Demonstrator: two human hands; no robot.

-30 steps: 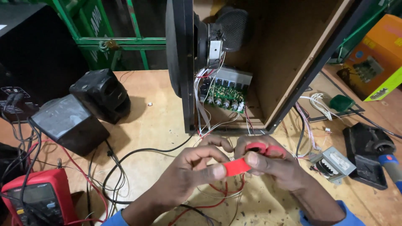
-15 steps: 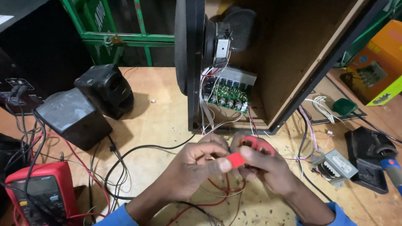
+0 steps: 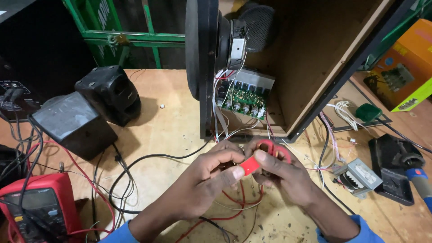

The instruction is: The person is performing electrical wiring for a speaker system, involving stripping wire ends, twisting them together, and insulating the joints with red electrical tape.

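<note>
Both hands meet low in the head view, in front of an open wooden speaker cabinet (image 3: 315, 58). My right hand (image 3: 283, 175) grips a roll of red tape (image 3: 270, 148). My left hand (image 3: 207, 180) pinches the loose red tape end (image 3: 249, 166) between thumb and forefinger. Thin red wires (image 3: 234, 202) run under the hands on the wooden table (image 3: 175, 126). Inside the cabinet sit a green circuit board (image 3: 245, 101) and a large black speaker driver (image 3: 202, 58).
Two small black speakers (image 3: 110, 94) stand at the left, with a red multimeter (image 3: 36, 207) and black leads at the lower left. A small transformer (image 3: 357, 177) and a black tool with a blue handle (image 3: 400, 168) lie at the right. An orange box (image 3: 405, 67) sits far right.
The view has shifted slightly, so the cabinet appears further right. My hands stay together on the tape, with the red end pulled a little away from the roll.
</note>
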